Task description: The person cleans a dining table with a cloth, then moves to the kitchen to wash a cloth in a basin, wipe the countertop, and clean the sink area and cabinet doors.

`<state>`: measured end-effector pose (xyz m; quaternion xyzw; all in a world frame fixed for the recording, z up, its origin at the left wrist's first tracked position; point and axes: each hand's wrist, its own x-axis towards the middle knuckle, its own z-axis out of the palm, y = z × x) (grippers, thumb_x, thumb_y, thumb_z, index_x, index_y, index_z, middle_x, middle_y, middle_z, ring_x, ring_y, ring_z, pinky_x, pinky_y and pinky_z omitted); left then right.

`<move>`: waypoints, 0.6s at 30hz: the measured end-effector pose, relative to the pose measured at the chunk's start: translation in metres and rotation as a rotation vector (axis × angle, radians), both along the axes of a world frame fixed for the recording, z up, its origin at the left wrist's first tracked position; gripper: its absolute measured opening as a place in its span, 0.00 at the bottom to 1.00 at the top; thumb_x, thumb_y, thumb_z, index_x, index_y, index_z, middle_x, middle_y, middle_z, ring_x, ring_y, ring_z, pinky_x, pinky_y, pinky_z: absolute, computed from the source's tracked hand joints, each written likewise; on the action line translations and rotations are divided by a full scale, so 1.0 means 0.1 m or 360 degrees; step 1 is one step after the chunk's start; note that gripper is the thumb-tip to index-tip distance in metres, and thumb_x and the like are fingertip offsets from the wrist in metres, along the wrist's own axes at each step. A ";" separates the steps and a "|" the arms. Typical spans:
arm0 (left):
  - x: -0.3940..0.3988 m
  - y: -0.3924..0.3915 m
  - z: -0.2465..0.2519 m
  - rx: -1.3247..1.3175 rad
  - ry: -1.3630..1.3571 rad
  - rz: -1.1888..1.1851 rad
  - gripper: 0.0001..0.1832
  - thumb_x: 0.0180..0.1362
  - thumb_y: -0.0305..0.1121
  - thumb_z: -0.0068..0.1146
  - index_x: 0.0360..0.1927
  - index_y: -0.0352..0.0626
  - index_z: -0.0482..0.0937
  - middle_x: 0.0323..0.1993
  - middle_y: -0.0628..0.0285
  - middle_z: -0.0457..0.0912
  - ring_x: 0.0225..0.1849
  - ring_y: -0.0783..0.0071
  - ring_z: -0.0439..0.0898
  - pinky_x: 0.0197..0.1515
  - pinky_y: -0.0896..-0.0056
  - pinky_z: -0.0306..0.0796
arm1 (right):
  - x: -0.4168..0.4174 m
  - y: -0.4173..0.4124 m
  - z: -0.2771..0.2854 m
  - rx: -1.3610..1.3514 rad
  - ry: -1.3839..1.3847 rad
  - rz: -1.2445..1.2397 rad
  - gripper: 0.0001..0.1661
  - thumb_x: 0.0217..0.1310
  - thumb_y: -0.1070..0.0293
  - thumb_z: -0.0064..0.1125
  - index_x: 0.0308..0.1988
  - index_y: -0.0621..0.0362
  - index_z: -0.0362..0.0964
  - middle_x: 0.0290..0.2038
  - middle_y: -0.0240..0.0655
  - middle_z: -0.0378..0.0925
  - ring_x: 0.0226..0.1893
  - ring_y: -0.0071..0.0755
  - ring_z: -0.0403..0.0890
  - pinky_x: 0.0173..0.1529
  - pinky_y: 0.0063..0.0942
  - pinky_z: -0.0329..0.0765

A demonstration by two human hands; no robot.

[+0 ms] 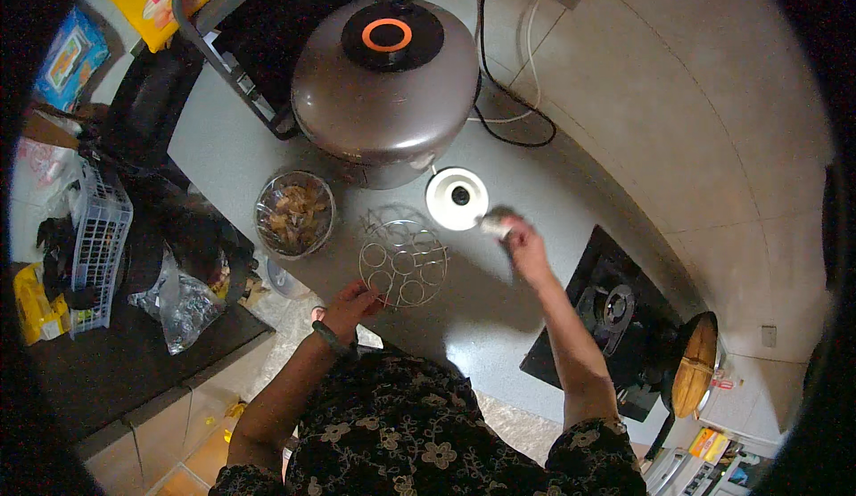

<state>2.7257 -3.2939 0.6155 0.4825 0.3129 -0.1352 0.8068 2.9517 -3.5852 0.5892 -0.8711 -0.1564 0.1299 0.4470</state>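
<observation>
My left hand grips the near-left rim of a round wire rack made of several small rings, held over the grey countertop. Between the fingers of my right hand is a small whitish object, too blurred to identify. It is just right of a white round bowl-shaped piece with a dark centre. Behind that piece stands a large, rounded brown metallic appliance with a black top and an orange ring. Left of the rack sits a clear round container with brownish dried pieces inside.
A black gas stove lies at the right, with a pan and a wooden lid-like board beyond it. Black and white cords trail by the wall. Leftward are a plastic basket and a clear plastic bag.
</observation>
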 end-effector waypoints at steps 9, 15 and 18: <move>-0.08 -0.06 0.12 0.0039 0.0071 0.0176 0.13 0.56 0.37 0.52 0.42 0.42 0.71 0.34 0.64 0.77 0.36 0.74 0.76 0.39 0.75 0.69 | 1.28 0.58 0.11 -0.0426 -0.0721 -0.0080 0.16 0.51 0.76 0.49 0.43 0.57 0.71 0.40 0.45 0.74 0.41 0.51 0.74 0.46 0.37 0.71; -0.16 -0.10 0.04 0.0042 0.0215 0.0227 0.11 0.56 0.35 0.52 0.39 0.41 0.72 0.34 0.64 0.77 0.36 0.75 0.76 0.38 0.75 0.70 | 1.52 1.22 -0.13 -0.0112 -0.0764 0.0196 0.14 0.50 0.74 0.50 0.40 0.54 0.71 0.39 0.45 0.74 0.40 0.51 0.73 0.46 0.37 0.71; -0.15 -0.08 0.04 0.0089 0.0191 0.0113 0.10 0.56 0.36 0.51 0.39 0.41 0.73 0.32 0.65 0.76 0.34 0.77 0.74 0.39 0.76 0.69 | 1.57 1.19 -0.24 -0.0230 -0.0665 0.0286 0.14 0.49 0.75 0.50 0.40 0.54 0.71 0.40 0.43 0.74 0.42 0.51 0.73 0.47 0.37 0.70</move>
